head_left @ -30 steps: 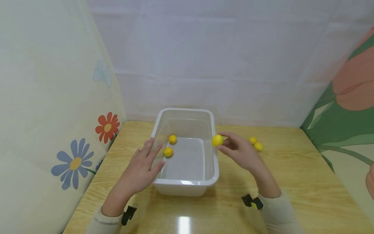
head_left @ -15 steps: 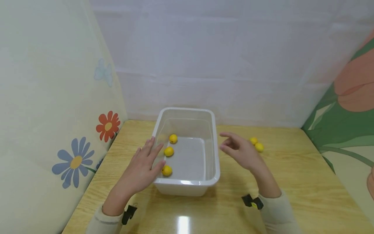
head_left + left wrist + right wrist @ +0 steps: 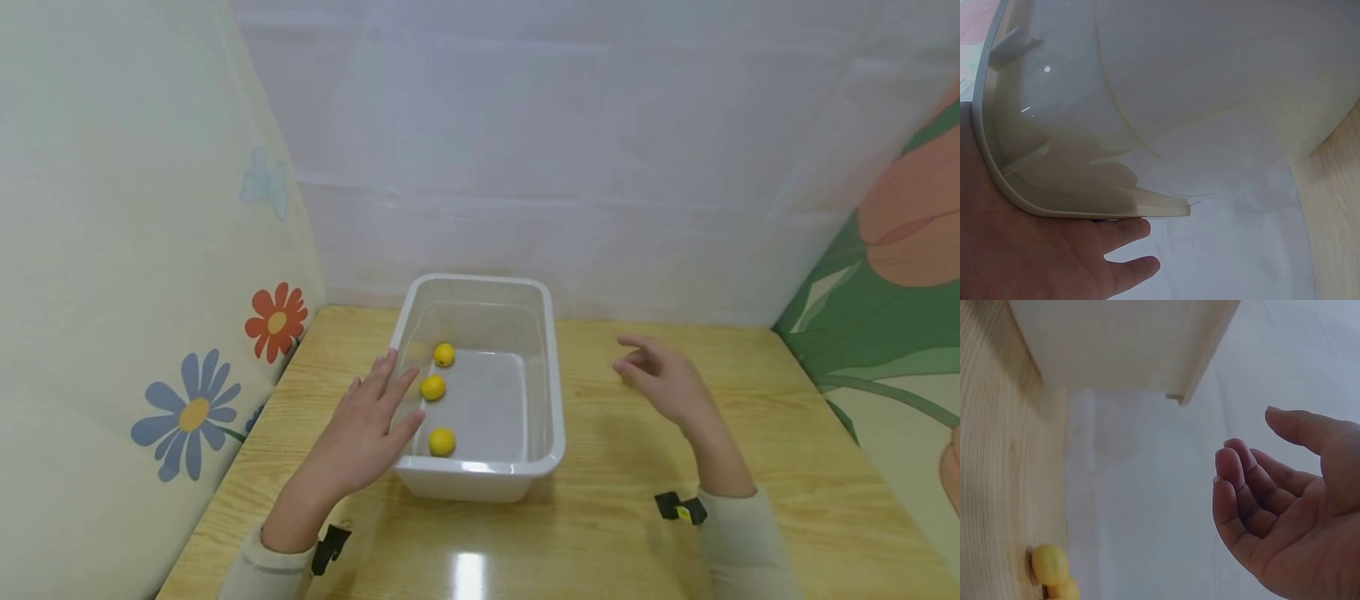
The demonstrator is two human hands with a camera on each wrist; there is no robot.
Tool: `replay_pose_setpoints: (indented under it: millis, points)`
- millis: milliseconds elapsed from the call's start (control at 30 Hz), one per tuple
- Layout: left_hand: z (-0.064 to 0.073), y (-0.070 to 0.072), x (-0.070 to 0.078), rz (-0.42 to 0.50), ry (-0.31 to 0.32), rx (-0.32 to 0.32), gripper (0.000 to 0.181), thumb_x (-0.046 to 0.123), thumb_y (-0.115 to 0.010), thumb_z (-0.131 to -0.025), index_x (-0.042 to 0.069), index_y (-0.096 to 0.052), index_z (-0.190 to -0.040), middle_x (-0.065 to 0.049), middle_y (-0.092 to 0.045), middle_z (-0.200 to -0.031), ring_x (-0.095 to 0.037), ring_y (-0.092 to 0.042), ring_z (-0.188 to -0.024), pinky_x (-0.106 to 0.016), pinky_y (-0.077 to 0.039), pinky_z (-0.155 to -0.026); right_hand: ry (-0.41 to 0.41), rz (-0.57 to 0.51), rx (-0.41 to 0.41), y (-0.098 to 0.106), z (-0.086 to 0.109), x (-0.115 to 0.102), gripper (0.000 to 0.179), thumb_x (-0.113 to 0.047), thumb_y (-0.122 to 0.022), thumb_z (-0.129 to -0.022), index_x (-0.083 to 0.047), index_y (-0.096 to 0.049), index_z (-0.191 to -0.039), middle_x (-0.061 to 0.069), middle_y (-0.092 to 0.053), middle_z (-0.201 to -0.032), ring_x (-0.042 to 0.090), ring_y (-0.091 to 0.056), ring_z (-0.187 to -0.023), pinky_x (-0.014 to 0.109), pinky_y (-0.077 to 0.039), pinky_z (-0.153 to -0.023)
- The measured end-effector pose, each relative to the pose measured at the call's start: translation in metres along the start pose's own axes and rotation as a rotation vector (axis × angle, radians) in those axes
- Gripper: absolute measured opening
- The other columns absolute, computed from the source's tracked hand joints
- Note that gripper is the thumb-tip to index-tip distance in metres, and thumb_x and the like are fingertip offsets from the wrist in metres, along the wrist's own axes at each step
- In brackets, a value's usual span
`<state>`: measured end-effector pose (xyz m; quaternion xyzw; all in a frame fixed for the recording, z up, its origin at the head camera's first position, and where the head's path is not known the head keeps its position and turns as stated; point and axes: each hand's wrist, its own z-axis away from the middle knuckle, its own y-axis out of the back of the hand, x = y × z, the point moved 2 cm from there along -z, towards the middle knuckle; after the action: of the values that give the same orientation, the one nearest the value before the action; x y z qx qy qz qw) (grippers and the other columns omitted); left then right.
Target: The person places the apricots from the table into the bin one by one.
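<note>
A white plastic tub (image 3: 557, 392) stands on the table with three small lemons inside: one toward the back (image 3: 444, 355), another in front of it (image 3: 433, 387), and a third near the front wall (image 3: 442, 442). My left hand (image 3: 360, 429) rests on the tub's left rim, fingers spread; the left wrist view shows the palm against the rim's underside. To the right of the tub, my right hand (image 3: 667, 383) hangs above the table with loosely bent fingers, holding nothing. Two more lemons (image 3: 1049, 564) lie on the table in the right wrist view; the right hand hides them in the head view.
The wooden table (image 3: 600, 533) backs onto a white cloth wall (image 3: 525, 167). A flower-printed panel (image 3: 112, 292) rises along the left side, and another printed panel (image 3: 900, 333) borders the right.
My right hand has let go of a lemon over the tub's right rim, then moved right. That lemon dropped inside and rolled slightly right at the front. My left hand has stayed put.
</note>
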<state>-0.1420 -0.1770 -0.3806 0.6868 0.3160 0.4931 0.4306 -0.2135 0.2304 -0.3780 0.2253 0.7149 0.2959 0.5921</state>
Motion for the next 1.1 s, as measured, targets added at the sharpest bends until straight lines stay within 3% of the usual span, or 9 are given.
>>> replay_pose_setpoints:
  millis: [267,433,733,1100]
  points:
    - [0.000,0.000,0.000,0.001,0.003,-0.001,0.066,0.052,-0.043,-0.105,0.014,-0.034,-0.159,-0.013,-0.008,-0.170,-0.036,-0.009,-0.156,-0.064,-0.011,-0.122,-0.133,-0.001,0.021,0.020,0.000,0.039,0.065,-0.047,-0.058,-0.102,-0.008,-0.045,-0.151,0.019,-0.067,-0.122,0.036,-0.065,-0.110,0.044,-0.054,-0.085]
    - [0.000,-0.001,-0.001,-0.003,0.004,0.005,0.064,0.047,-0.047,-0.105,0.015,-0.034,-0.159,-0.012,-0.008,-0.170,-0.036,-0.010,-0.156,-0.065,-0.012,-0.121,-0.183,0.014,0.027,0.025,-0.001,0.056,0.069,-0.052,-0.056,-0.101,-0.006,-0.044,-0.152,0.024,-0.064,-0.127,0.038,-0.062,-0.112,0.049,-0.052,-0.088]
    - [0.000,-0.002,-0.002,0.003,0.008,-0.002,0.064,0.046,-0.048,-0.105,0.013,-0.035,-0.159,-0.015,-0.009,-0.170,-0.037,-0.011,-0.155,-0.065,-0.011,-0.121,-0.233,0.014,0.010,0.025,-0.002,0.087,0.067,-0.045,-0.053,-0.104,-0.001,-0.039,-0.153,0.029,-0.062,-0.129,0.042,-0.062,-0.114,0.059,-0.050,-0.095]
    - [0.000,-0.003,-0.002,0.002,0.014,-0.003,0.065,0.049,-0.046,-0.105,0.015,-0.034,-0.159,-0.014,-0.010,-0.170,-0.036,-0.010,-0.156,-0.065,-0.012,-0.121,-0.316,-0.016,-0.003,0.015,-0.008,0.123,0.066,-0.041,-0.053,-0.105,0.001,-0.036,-0.153,0.029,-0.062,-0.127,0.040,-0.067,-0.107,0.054,-0.052,-0.090]
